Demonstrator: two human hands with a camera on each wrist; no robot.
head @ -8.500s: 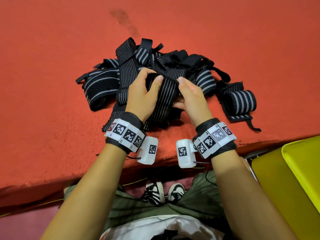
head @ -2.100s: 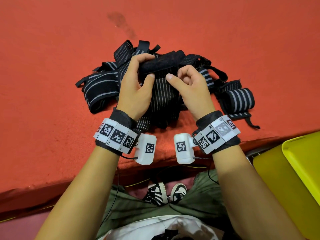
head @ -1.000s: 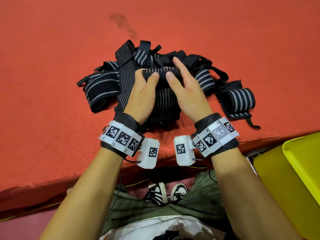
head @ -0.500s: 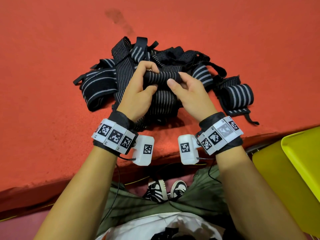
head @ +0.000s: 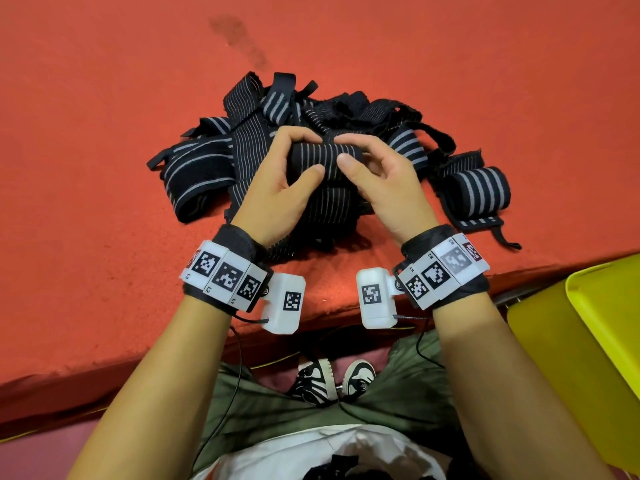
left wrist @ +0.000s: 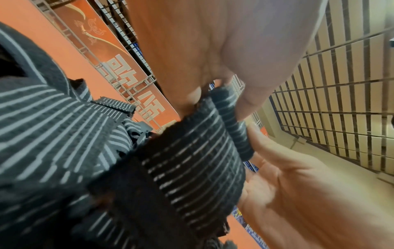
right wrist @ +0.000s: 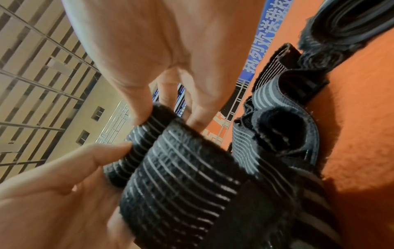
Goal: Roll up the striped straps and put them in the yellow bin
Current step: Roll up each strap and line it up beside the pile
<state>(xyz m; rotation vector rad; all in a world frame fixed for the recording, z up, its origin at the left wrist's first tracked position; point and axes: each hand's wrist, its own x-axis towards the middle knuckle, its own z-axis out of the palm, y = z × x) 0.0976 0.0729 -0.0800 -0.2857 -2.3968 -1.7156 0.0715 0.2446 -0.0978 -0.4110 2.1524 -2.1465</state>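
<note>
A heap of black straps with grey stripes (head: 207,168) lies on the red cloth table (head: 86,168). Both hands hold one partly rolled strap (head: 323,156) just above the heap. My left hand (head: 294,157) grips the roll's left end between thumb and curled fingers. My right hand (head: 356,152) pinches the right end. The unrolled tail (head: 329,206) hangs down to the heap. In the left wrist view the small roll (left wrist: 232,121) tops the flat strap (left wrist: 192,168); the right wrist view shows the same roll (right wrist: 132,151). The yellow bin (head: 595,327) stands low on the right.
One finished rolled strap (head: 479,187) lies on the table to the right of the heap. The table's front edge runs just below my wrists. My legs and shoes (head: 332,379) are under the edge. A dark stain (head: 239,39) marks the cloth farther back.
The roll has grown thicker as both hands turned it along the strap. My right fingers, straight a second ago, now curl round the roll's end.
</note>
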